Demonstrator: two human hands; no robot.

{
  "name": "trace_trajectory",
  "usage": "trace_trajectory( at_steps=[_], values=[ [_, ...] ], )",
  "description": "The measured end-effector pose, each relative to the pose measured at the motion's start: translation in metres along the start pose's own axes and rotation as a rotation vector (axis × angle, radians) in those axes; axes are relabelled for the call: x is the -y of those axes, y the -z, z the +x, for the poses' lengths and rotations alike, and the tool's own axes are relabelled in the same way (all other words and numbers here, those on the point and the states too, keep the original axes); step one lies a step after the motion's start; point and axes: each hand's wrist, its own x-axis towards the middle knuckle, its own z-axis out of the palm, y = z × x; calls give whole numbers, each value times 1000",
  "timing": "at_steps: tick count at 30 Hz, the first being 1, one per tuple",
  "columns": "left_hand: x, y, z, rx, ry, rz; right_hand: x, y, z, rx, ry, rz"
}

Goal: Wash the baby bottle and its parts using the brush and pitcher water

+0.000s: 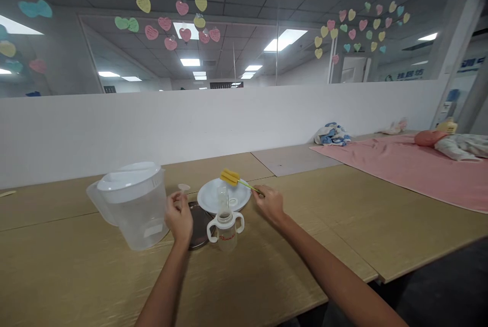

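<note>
My right hand [270,204] is closed round the thin green handle of a bottle brush [230,178]. The brush's yellow sponge head hangs over a white bowl [206,197]. Between the fingertips of my left hand [179,217] is a small translucent bottle nipple [183,187], its round rim facing up. In front of the bowl, between my hands, stands a clear baby bottle [227,238] with two white side handles and an uncovered neck. A small clear container [222,196] and a white ring [233,202] are in the bowl.
A lidded clear pitcher [139,215] stands left of my left hand. A dark round tray [200,228] lies partly behind that hand. At the right, a pink cloth [392,164] bears a baby doll [432,138]. A crumpled blue-and-white cloth [332,134] lies against the wall.
</note>
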Motion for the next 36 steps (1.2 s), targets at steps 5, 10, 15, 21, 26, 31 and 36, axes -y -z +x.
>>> trace_trajectory(
  at_steps=[5,10,15,21,26,31,36],
  values=[
    [13,-10,0,283,11,212,-1,0,1,21,-78,-14],
    [11,-15,-6,405,34,311,2,1,1,61,-101,-38],
    [4,-8,-7,449,13,448,4,3,3,126,-113,-81],
    [-2,-4,-9,486,-1,587,4,3,4,251,-76,-182],
    [0,-7,-8,553,-14,661,9,4,3,280,-43,-200],
    [2,-9,-9,571,-36,726,11,4,3,333,-6,-150],
    [-7,-3,-11,501,-86,731,8,4,4,328,75,-122]
  ],
)
